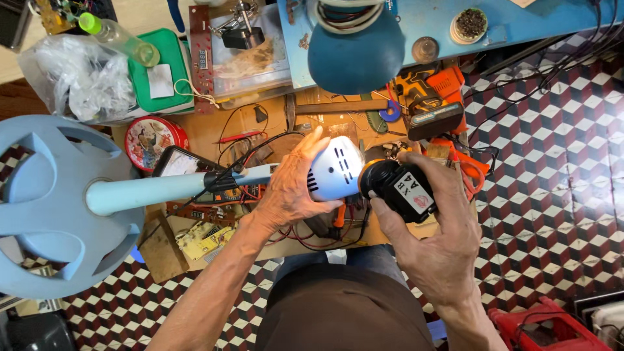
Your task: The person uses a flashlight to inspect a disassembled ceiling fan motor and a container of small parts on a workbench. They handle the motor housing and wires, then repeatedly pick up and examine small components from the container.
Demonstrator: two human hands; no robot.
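Note:
My left hand (289,188) grips the white vented motor housing (337,170) of a pale blue stand fan. The fan's pole (162,188) runs left to its round blue base (45,201). My right hand (432,224) holds a black motor part (400,185) with an orange rim and a white label, pressed against the housing's right end. Both hands hover over a cluttered wooden bench (208,130).
A blue lamp shade (354,49) hangs over the bench's back. Circuit boards (201,237), wires, a red round tin (153,140), a green-lidded box (162,71), a plastic bag (75,78) and an orange cordless drill (432,104) crowd the bench. A checkered floor (552,162) lies right, with a red stool (539,328).

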